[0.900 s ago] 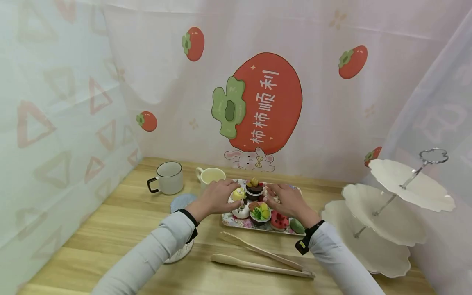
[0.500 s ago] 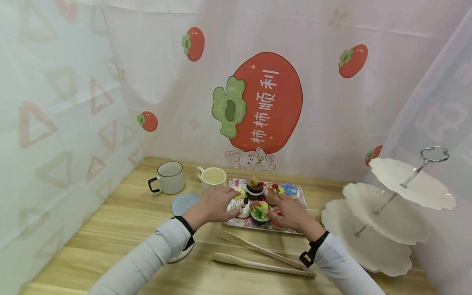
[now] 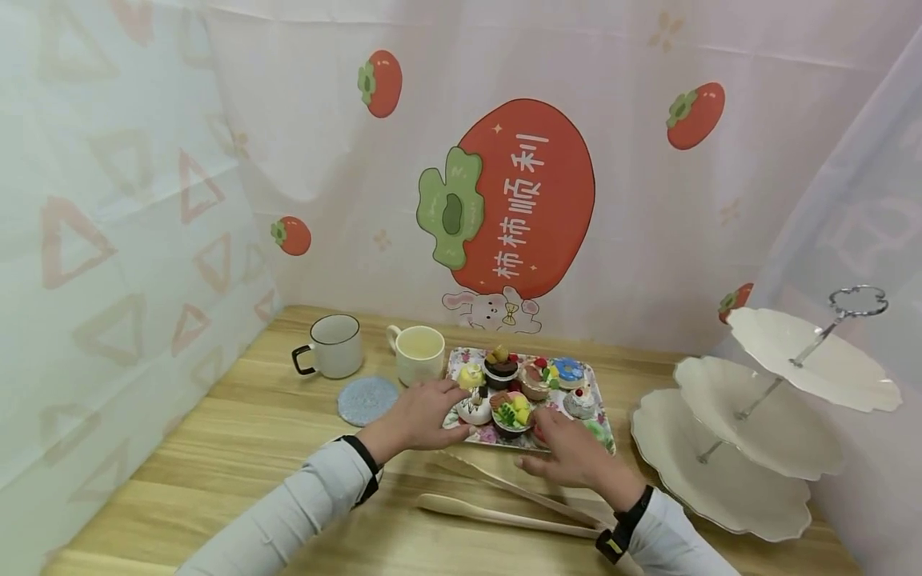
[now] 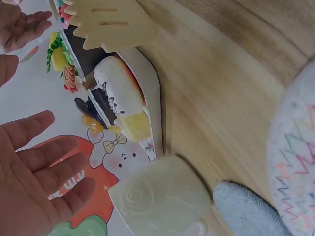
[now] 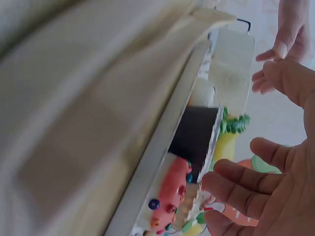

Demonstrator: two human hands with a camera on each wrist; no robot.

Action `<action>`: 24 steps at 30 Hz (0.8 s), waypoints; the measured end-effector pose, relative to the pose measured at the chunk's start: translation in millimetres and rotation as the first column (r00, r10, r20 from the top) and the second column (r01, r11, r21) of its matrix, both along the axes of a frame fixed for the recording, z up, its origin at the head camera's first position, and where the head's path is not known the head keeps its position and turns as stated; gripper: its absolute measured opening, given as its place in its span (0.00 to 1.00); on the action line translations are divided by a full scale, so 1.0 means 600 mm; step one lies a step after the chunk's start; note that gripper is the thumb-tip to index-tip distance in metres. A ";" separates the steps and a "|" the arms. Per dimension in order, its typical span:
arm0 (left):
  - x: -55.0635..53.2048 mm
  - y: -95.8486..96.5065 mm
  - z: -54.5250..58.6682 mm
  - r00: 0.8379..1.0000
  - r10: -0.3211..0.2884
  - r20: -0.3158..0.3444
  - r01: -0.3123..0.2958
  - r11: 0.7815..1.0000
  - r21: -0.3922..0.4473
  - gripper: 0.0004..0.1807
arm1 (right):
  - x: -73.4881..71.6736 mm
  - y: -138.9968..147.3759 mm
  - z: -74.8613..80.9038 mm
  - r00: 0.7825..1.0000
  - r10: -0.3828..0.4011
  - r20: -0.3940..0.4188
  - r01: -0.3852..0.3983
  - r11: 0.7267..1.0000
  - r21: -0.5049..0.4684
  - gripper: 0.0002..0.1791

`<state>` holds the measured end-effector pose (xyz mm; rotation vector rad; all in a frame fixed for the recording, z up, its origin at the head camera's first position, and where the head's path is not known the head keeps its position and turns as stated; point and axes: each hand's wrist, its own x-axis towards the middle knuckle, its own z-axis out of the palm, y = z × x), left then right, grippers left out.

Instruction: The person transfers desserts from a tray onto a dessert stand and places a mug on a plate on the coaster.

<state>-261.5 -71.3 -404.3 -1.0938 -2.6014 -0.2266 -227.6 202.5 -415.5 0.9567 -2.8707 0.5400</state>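
Observation:
A floral tray [image 3: 601,436] bears several small cakes, among them a fruit-topped cupcake [image 3: 511,414], a white doughnut [image 3: 474,410] and a red cake with coloured dots [image 5: 172,196]. My left hand [image 3: 423,418] hovers at the tray's left front corner, its fingers spread and holding nothing in the left wrist view. My right hand [image 3: 572,452] is over the tray's front right edge, palm bare and fingers loosely bent in the right wrist view. It partly covers the red cake in the head view. Wooden tongs [image 3: 504,516] lie just in front of the tray, below both hands.
A cream mug [image 3: 421,356] and a black-handled white mug [image 3: 337,346] stand behind on the left. A grey-blue coaster [image 3: 367,401] lies before them, and a patterned white coaster [image 4: 298,162] is mostly hidden by the left forearm. On the right rises a three-tier stand [image 3: 759,416].
My right hand has drawn back from over the cakes to the tray's front edge, uncovering those at the right. My left hand has shifted slightly toward me.

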 end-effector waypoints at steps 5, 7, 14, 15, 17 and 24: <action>0.004 -0.006 -0.003 0.997 -0.031 0.078 0.026 0.998 0.058 0.27 | 0.008 -0.004 -0.007 0.997 0.058 0.041 -0.058 0.998 0.016 0.29; 0.006 -0.009 -0.004 0.994 -0.037 0.101 0.030 0.997 0.070 0.26 | 0.009 -0.006 -0.011 0.994 0.079 0.071 -0.081 0.996 0.024 0.30; 0.012 -0.019 -0.019 0.993 -0.040 0.110 0.035 0.998 0.053 0.23 | 0.022 -0.010 -0.035 0.961 0.134 0.241 -0.147 0.989 0.035 0.35; 0.013 -0.020 -0.021 0.992 -0.041 0.116 0.035 0.998 0.052 0.23 | 0.025 -0.011 -0.038 0.960 0.135 0.247 -0.152 0.987 0.050 0.36; 0.014 -0.022 -0.025 0.990 -0.038 0.137 0.030 0.998 0.056 0.22 | 0.031 -0.011 -0.040 0.961 0.138 0.240 -0.161 0.984 0.077 0.37; 0.015 -0.026 -0.027 0.989 -0.014 0.146 0.005 0.998 0.064 0.22 | 0.045 -0.017 -0.043 0.967 0.187 0.172 -0.207 0.972 0.110 0.35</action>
